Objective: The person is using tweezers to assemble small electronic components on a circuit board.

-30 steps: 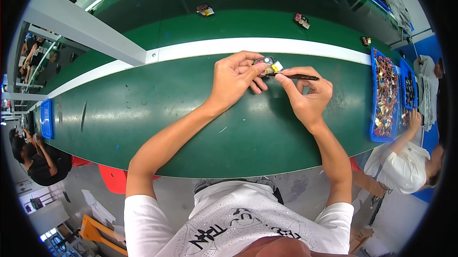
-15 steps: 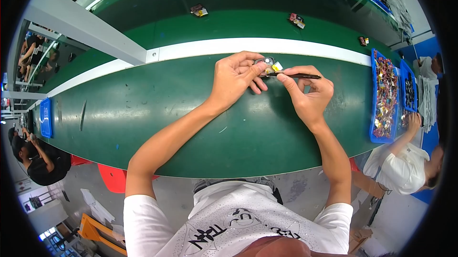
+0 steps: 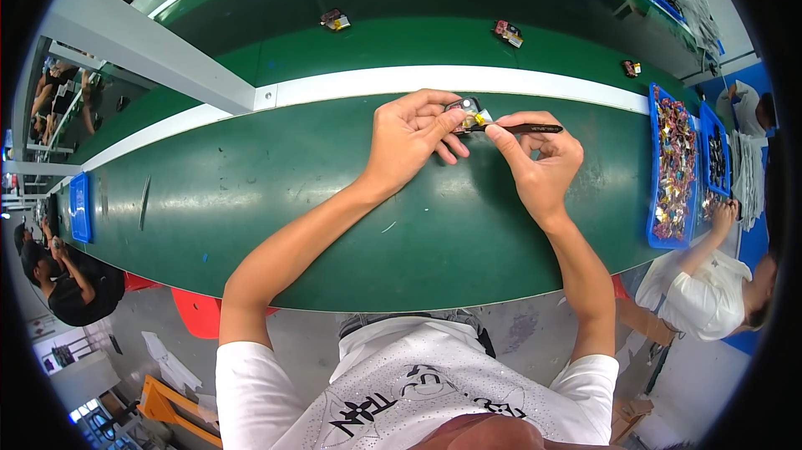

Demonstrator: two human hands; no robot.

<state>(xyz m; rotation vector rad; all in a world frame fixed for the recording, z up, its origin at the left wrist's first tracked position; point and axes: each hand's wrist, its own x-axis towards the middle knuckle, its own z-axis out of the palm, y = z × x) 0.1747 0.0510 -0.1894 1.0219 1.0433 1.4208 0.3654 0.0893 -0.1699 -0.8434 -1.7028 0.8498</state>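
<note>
Hands up over the green bench (image 3: pixel 251 199) — left hand (image 3: pixel 409 137) pinches a small part (image 3: pixel 466 109) by the white strip, right hand (image 3: pixel 539 157) grips a black tool (image 3: pixel 522 127) poking its yellow bit. Looks risky — push too hard and the tip could skid off or the part could pop loose.

A small dark electronic part with yellow tape (image 3: pixel 468 112) sits between both hands' fingers (image 3: pixel 441 122) over the green bench (image 3: pixel 251 199); blue plastic trays of parts (image 3: pixel 672 166) lie right of them; a slim black tool (image 3: pixel 528 127) lies in the right fingers.

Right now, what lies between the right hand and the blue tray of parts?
Only bare green table top lies between the right hand and the blue tray, as the head view shows.
</note>
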